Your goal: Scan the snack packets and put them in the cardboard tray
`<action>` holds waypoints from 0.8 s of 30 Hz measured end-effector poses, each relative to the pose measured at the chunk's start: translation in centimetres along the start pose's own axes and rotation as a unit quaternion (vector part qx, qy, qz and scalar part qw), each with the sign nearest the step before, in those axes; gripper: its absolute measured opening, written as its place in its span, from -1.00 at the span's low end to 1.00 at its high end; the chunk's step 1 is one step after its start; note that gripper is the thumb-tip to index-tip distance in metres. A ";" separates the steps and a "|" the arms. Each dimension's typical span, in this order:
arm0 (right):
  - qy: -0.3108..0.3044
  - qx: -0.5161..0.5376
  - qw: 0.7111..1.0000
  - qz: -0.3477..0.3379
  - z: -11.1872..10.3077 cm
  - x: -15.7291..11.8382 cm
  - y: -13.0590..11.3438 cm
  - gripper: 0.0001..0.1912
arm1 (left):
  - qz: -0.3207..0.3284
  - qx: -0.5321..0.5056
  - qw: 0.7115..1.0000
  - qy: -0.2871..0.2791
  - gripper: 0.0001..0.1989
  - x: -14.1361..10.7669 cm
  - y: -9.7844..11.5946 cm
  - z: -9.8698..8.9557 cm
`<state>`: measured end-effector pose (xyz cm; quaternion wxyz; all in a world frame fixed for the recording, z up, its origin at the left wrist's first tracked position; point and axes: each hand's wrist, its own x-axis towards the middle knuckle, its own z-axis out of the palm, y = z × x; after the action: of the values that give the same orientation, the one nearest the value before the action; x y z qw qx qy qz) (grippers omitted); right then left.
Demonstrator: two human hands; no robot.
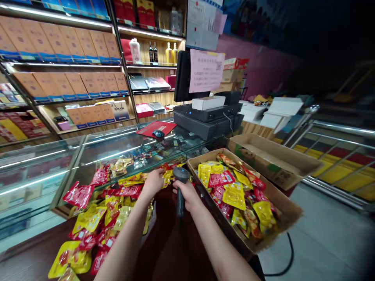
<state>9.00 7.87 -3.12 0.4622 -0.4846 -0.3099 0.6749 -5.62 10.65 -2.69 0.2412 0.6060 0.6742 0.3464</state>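
My right hand [187, 194] is wrapped round the handle of a dark handheld barcode scanner [181, 174], held upright over the dark red counter. Just left of the scanner head, my left hand [154, 182] has its fingers curled together at the edge of a yellow snack packet [167, 178]; its fingertips are partly hidden. Red and yellow snack packets [114, 207] lie in a loose pile to the left of and beneath my left forearm. An open cardboard box [281, 238] to the right of my right hand holds several more such packets.
Ahead stands a glass display counter [99, 144] with a mouse [158, 134] on a red pad. A monitor [183, 76] and a black cash drawer [205, 123] are behind the box. Another cardboard box [272, 156] and a metal railing [340, 156] are at the right.
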 end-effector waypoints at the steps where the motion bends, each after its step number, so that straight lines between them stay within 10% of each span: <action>1: -0.003 -0.001 1.000 -0.001 0.1 0.7 0.3 -0.74 | 0.003 0.024 1.000 -0.003 -0.71 0.2 -0.2 0.6; 11: -0.057 0.016 0.998 -0.025 -0.4 1.7 1.2 -0.75 | 0.030 0.228 0.973 -0.017 -0.70 -1.8 0.1 3.2; 20: -0.031 -0.004 0.999 0.027 -3.6 -0.7 0.7 -0.73 | -0.051 -0.035 0.998 -0.010 -0.70 -3.4 -0.3 3.4; 24: -0.035 -0.042 0.998 -0.033 -4.5 -2.7 -1.0 -0.74 | -0.103 -0.235 0.956 -0.145 -0.58 -3.6 0.7 2.9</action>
<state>13.82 5.59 -2.76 0.4525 -0.4694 -0.3701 0.6617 -2.43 7.68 -4.36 0.5063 0.5028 0.5906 0.3769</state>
